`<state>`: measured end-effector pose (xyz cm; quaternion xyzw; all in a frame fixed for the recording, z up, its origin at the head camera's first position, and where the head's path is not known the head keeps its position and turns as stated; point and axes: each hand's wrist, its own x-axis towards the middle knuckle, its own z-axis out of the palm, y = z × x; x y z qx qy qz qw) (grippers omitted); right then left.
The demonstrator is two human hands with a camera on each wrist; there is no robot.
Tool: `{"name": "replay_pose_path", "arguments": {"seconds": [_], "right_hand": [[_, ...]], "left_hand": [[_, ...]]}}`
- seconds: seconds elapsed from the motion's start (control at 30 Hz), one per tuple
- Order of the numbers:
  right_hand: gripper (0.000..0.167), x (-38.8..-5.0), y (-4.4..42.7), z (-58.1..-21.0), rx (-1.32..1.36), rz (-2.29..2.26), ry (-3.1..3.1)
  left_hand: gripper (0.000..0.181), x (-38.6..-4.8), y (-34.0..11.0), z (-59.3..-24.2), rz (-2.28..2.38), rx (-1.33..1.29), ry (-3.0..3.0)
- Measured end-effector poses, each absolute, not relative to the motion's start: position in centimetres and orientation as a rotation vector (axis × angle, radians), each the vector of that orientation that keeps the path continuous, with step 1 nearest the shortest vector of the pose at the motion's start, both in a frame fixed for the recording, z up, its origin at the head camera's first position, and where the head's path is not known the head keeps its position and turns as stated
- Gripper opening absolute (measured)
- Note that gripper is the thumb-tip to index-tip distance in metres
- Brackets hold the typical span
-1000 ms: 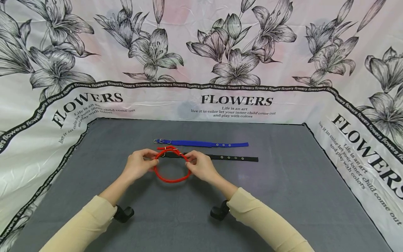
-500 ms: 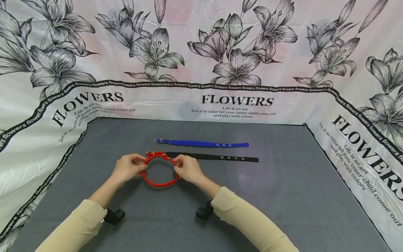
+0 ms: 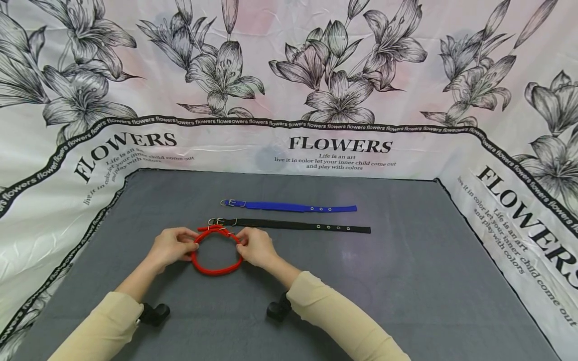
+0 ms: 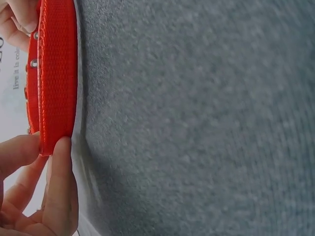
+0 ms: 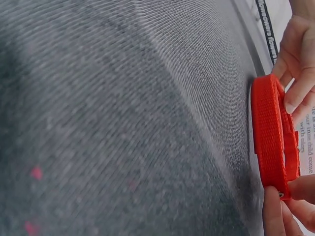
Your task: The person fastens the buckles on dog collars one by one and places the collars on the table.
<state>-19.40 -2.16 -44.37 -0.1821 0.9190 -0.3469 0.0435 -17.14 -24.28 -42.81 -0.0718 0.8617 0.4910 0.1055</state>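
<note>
A red pet collar (image 3: 217,272), buckled into a ring, is between the two hands at the middle left of the cloth. The left hand (image 3: 170,247) pinches its left side between thumb and fingers. On the opposite side the right hand (image 3: 257,247) pinches it too. Its woven band (image 4: 59,78) stands on edge in the left wrist view, with metal eyelets showing behind. In the right wrist view the collar (image 5: 268,128) is held by a hand at each end. Whether it touches the cloth is hard to tell.
A black collar (image 3: 280,224) lies stretched out flat just beyond the red one. Farther back a blue collar (image 3: 280,206) lies parallel to it. The grey cloth (image 3: 384,281) covers the surface, and a white flower-printed sheet (image 3: 253,145) rises at the back and sides.
Both hands have moved left and toward the person, bringing the red collar along. The buckle end of the black collar, covered before, is now in sight. The blue collar stays put.
</note>
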Motion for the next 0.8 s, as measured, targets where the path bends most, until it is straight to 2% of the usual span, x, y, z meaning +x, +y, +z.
{"name": "replay_pose_path", "arguments": {"seconds": [0.5, 0.8], "right_hand": [[0.014, -18.86, -2.73, -45.02, -0.629, -0.992, 2.876], [0.015, -19.65, -2.22, -44.48, -0.624, -0.968, 2.882]], "left_hand": [[0.03, -16.89, -24.85, -43.38, 1.444, -0.216, 2.528], [0.03, -17.18, -25.23, -42.84, 1.339, -0.17, 2.607]]}}
